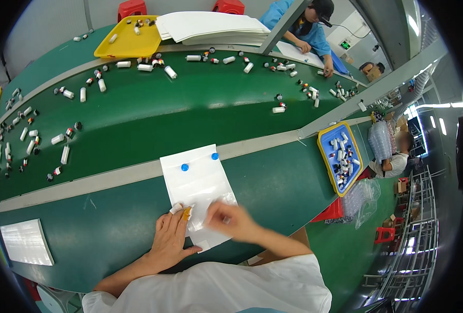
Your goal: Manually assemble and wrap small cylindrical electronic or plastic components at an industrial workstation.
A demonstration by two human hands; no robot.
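Sheet (196, 187) I'm watching remotely is white, right at both hands, with two blue round bits (184, 167) on it past the fingers. Left hand (170, 237) rests at its near-left edge, thumb spread; right hand (232, 221)'s curled but blurry, can't tell if it's pinching anything.

The head-worn fisheye camera sits above and behind the white sheet (202, 181), close, facing down and forward across it.
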